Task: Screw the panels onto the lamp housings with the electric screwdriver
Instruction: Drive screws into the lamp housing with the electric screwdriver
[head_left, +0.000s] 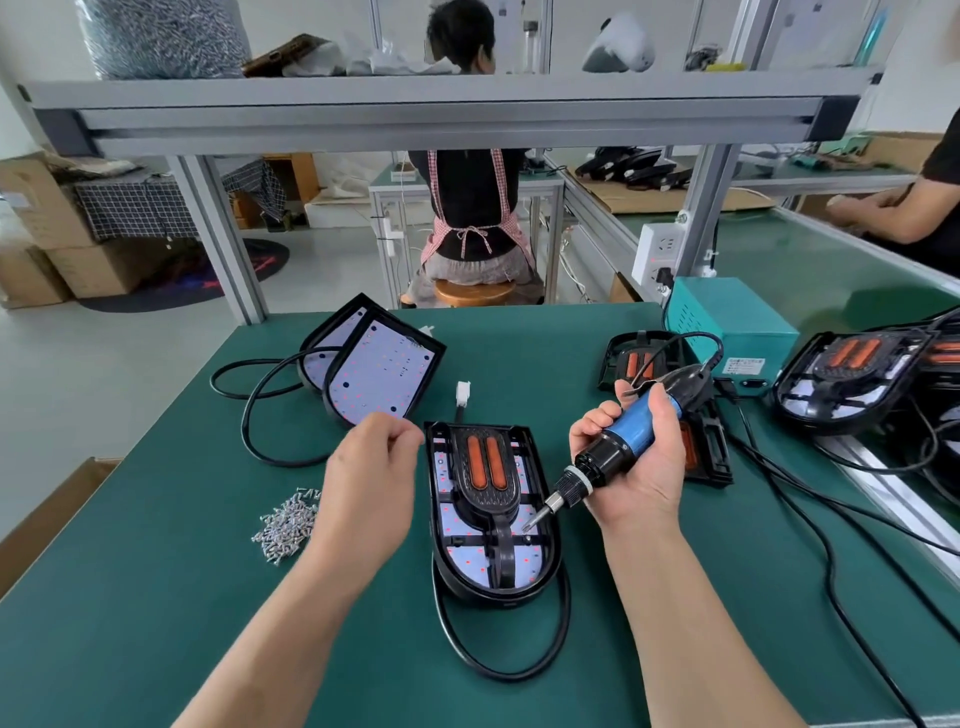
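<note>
**Tip of the electric screwdriver down on the lamp housing**

My right hand is wrapped round the tool's blue barrel. The tool slants, its cord end up and to the housing's right. Its tip rests on the white board inside the housing's right half, just beside the stem of the black panel lying there. My left hand hovers just beside the housing's upper left edge with the fingers curled. I cannot tell whether they pinch anything.

The pile of screws lies near the housing's left. Bare green mat spreads left of the housing and toward me, crossed only by the housing's own cable loop. To the housing's right, black cords and further housings crowd the mat. Just beyond its far edge sits a white connector.
</note>
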